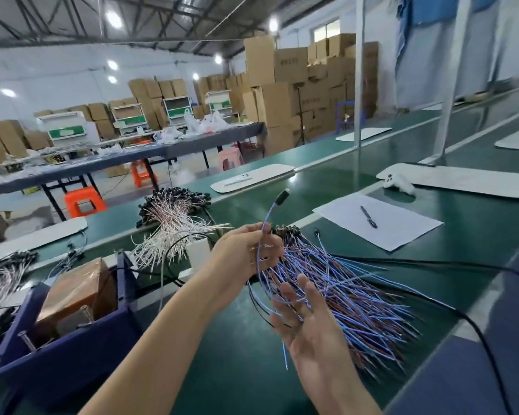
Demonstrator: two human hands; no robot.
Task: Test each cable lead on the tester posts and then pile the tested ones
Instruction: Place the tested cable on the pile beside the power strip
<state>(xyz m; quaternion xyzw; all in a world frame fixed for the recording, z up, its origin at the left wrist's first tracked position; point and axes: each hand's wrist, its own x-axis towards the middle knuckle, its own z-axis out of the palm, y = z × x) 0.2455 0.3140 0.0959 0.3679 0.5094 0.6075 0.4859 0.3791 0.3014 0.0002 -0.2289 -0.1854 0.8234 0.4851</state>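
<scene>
The left hand [249,250] pinched a blue cable lead [268,214] upright; the right hand [309,322] spread wide, palm up, beside the lead pile [357,295]

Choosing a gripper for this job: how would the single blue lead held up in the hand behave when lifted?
Probably springy, not limp: above the left hand the blue lead arcs up, carrying its connector unsupported. Likely light: a fingertip pinch holds it. Its tail curves loosely past the right hand, so it may snag the pile.

Printing on the stacked cardboard boxes [291,65] is too blurred to read.
</scene>
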